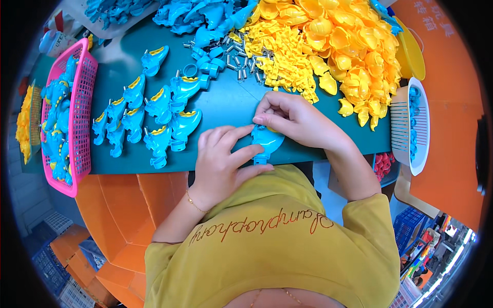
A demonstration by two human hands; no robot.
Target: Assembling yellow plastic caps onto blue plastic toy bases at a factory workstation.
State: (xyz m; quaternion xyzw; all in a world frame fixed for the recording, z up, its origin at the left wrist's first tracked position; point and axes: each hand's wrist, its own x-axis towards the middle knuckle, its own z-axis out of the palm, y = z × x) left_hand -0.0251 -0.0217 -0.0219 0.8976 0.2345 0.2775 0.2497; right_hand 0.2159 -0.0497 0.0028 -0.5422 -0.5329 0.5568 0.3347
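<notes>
At the table's near edge my left hand [222, 158] holds a blue plastic shell part [267, 142], fingers along its left side and thumb at its lower end. The fingertips of my right hand [291, 117] are pinched together at the part's upper edge; whatever they grip is hidden. To the left lie several blue parts with yellow inserts, such as one [186, 123] nearest my left hand; small metal pins stick out of some. Beyond my hands are loose silvery metal pins [239, 60] and blue ring-shaped pieces [209, 65].
Small yellow pieces [280, 56] and larger yellow shells [354, 56] are heaped at the back right, with blue parts [200, 15] behind. A pink basket [82, 102] of blue parts stands left, a white basket [422, 123] right. Orange bins [123, 205] sit below the table edge.
</notes>
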